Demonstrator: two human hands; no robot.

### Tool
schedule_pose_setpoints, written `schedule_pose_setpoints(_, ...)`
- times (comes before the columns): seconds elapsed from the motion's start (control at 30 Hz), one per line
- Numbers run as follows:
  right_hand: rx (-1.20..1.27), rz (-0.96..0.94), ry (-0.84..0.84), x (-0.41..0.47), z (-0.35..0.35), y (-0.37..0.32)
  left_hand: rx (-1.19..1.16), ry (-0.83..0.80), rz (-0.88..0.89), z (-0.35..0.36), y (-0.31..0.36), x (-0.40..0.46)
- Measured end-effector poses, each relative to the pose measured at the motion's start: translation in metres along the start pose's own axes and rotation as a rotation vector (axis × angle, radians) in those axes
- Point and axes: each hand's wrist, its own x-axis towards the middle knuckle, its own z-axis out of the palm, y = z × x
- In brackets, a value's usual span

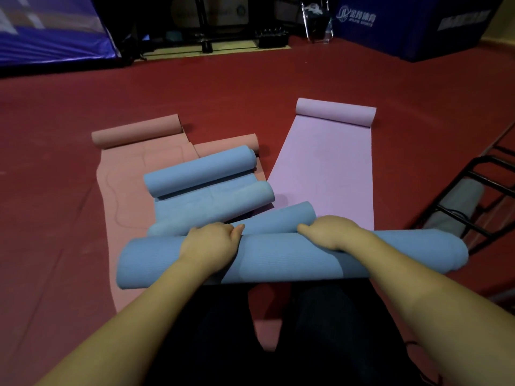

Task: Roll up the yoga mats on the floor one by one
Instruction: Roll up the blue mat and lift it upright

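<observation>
Yoga mats lie spread over a dark red floor (278,79), some flat, some partly rolled. Nearest the person, a blue mat roll (278,257) lies crosswise just in front of the knees, thick and nearly fully wound, with its right end reaching toward a black metal rack (479,190). The left hand (209,243) rests palm down on top of this roll left of its middle, fingers curled over the far edge; the right hand (326,231) presses on it right of the middle, fingers likewise bent over the far side. Neither grip closes round the roll: both hands lie flat and bear down on it.

Just beyond the hands, two more blue rolls (211,207) lie at an angle, joined by a short flat stretch of blue mat, and a third blue roll (281,218) touches the near roll's far edge. Under and to the left of them a pink mat (122,190) lies flat with its far end rolled up (136,130); a second pink roll (228,144) shows behind the blue ones. To the right a lilac mat (326,165) lies mostly unrolled, its far end curled into a small roll (334,111).

A grey rolled mat (457,207) rests in the rack. At the back of the room stand a blue padded block with white lettering (404,26), a blue-violet panel (50,32) on the left, and dark equipment between them, too dim to make out.
</observation>
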Motion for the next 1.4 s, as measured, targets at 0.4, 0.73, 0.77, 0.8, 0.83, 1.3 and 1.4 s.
schedule_pose_setpoints(0.4, 0.023, -0.086, 0.583, 0.005, 0.02, -0.004, -0.126, -0.327, -0.085, -0.015, -0.004, 0.048)
schedule_pose_setpoints(0.73, -0.072, -0.048, 0.732, -0.006, 0.062, -0.008, -0.19, -0.479, -0.082, -0.02, 0.0, 0.078)
schedule_pose_setpoints(0.77, -0.074, -0.048, 0.725, -0.004, 0.061, -0.008, -0.195, -0.475, -0.086, -0.019, 0.0, 0.078)
schedule_pose_setpoints(0.8, -0.076, -0.044, 0.709, -0.001, 0.06, -0.007, -0.208, -0.464, -0.092, -0.017, 0.0, 0.078)
schedule_pose_setpoints(0.83, -0.08, -0.041, 0.689, 0.001, 0.058, -0.007, -0.215, -0.444, -0.1, -0.015, 0.0, 0.078)
schedule_pose_setpoints(1.3, -0.117, -0.027, 0.42, 0.019, 0.021, -0.016, 0.083, 0.214, 0.052, 0.036, -0.01, 0.02)
schedule_pose_setpoints(1.4, -0.081, -0.019, 0.365, 0.019, 0.01, -0.02, 0.079, 0.232, 0.016, 0.021, -0.004, 0.026)
